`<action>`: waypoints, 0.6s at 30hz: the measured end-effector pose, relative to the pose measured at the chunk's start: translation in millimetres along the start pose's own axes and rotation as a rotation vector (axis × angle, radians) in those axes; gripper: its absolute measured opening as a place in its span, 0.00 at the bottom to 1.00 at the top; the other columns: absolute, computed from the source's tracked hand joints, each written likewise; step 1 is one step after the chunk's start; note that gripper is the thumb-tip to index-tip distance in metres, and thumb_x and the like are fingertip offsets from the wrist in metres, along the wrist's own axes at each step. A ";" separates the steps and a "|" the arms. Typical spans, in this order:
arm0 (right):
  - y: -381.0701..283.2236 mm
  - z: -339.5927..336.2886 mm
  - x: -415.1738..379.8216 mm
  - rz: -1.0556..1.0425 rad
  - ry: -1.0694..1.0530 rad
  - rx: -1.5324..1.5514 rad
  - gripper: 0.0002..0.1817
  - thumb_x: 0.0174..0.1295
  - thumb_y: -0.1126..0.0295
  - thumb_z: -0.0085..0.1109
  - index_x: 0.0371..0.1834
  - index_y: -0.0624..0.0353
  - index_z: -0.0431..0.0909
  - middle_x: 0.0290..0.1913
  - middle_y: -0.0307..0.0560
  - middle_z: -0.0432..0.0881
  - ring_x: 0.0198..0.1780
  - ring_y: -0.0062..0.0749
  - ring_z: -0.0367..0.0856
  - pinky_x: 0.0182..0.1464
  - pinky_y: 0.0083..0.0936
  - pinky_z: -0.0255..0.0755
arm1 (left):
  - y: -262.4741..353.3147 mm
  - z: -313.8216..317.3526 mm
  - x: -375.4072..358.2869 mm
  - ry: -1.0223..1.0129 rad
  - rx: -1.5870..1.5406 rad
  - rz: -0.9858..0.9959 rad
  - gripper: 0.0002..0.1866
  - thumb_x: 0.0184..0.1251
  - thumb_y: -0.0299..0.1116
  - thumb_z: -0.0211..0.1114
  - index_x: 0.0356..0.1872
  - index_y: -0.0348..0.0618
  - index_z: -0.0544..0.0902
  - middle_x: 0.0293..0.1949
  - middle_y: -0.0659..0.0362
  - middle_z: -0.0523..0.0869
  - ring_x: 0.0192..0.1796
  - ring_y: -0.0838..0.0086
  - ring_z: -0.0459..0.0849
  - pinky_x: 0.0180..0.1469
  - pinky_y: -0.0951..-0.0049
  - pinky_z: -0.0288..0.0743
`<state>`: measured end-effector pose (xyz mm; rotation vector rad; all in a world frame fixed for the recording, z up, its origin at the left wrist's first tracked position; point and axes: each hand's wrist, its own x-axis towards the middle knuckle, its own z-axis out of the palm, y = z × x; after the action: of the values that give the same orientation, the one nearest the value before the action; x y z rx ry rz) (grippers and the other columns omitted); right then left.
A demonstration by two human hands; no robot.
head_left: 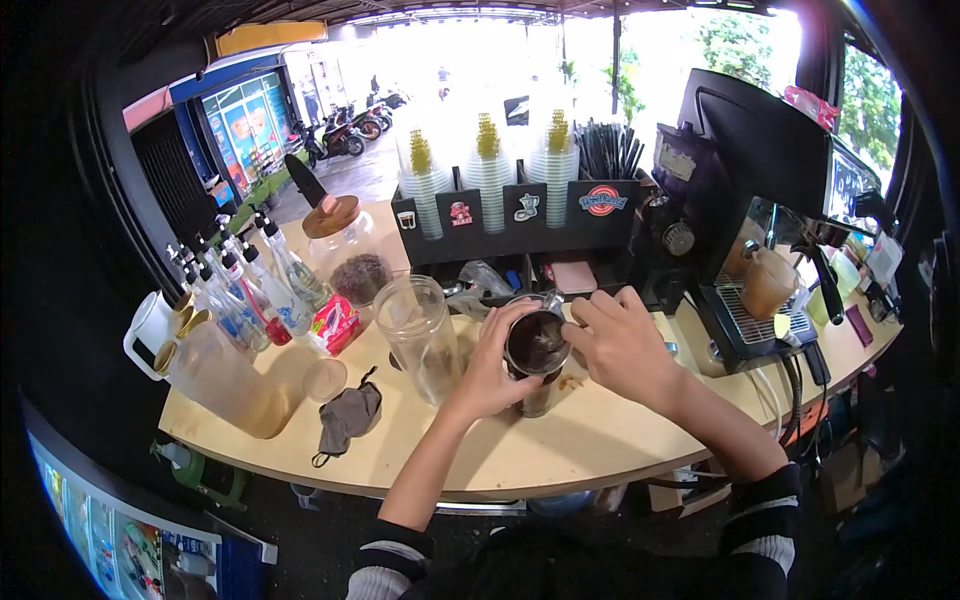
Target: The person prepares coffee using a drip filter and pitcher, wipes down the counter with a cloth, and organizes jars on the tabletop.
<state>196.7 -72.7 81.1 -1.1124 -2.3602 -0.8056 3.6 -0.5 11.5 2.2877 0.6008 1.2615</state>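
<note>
My left hand [489, 368] is wrapped round the upper side of a glass jar [538, 345] with dark contents, standing near the middle of the counter. At the jar's right rim, my right hand [622, 345] has its fingers bent and pressed together; what they hold, if anything, is hidden. A metal piece shows at the jar's back rim. Just left of my left hand stands a tall clear container [418, 340]. A dark cloth mask [349, 420] lies on the wooden counter [480, 470], near a round lid [325, 380].
Pump bottles [245, 290], a large pitcher [225, 385] and a wooden-lidded jar [350, 255] stand left. Behind my hands is a black holder [515, 215] with stacked cups [488, 190] and straws [608, 152]. An espresso machine [760, 200] with a brown drink [769, 285] stands right.
</note>
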 end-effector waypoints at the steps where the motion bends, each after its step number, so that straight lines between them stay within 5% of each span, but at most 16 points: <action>1: -0.9 -0.3 -0.7 0.000 0.000 0.000 0.08 0.46 0.73 0.62 0.32 0.55 0.78 0.38 0.40 0.73 0.40 0.32 0.70 0.42 0.32 0.60 | 0.1 0.8 -0.3 0.000 0.000 -0.001 0.45 0.34 0.26 0.76 0.62 0.44 0.68 0.63 0.52 0.72 0.67 0.59 0.71 0.69 0.62 0.63; 7: -7.3 8.3 -4.2 -0.030 -0.005 0.014 0.11 0.45 0.74 0.61 0.35 0.57 0.78 0.38 0.40 0.72 0.40 0.33 0.71 0.41 0.33 0.60 | -0.1 14.0 -0.9 0.112 0.085 0.016 0.47 0.31 0.28 0.80 0.62 0.44 0.69 0.60 0.52 0.74 0.64 0.59 0.74 0.67 0.61 0.66; 9: -12.7 12.4 -7.1 -0.004 0.033 -0.012 0.14 0.44 0.74 0.62 0.37 0.58 0.78 0.38 0.41 0.72 0.40 0.34 0.71 0.41 0.33 0.61 | -2.2 17.5 -2.6 0.153 0.025 -0.060 0.47 0.31 0.32 0.81 0.62 0.45 0.68 0.59 0.53 0.74 0.63 0.55 0.70 0.70 0.53 0.54; 18: -19.5 6.3 -6.1 0.188 0.088 0.044 0.15 0.41 0.76 0.62 0.37 0.59 0.78 0.35 0.43 0.72 0.34 0.35 0.74 0.32 0.31 0.66 | 2.3 31.3 -4.0 0.393 0.084 -0.073 0.45 0.30 0.36 0.84 0.56 0.42 0.70 0.51 0.51 0.75 0.56 0.55 0.72 0.61 0.56 0.63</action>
<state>184.2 -82.1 66.5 -1.2332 -2.1528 -0.7175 29.0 -10.2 -4.7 2.0693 0.8775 1.6927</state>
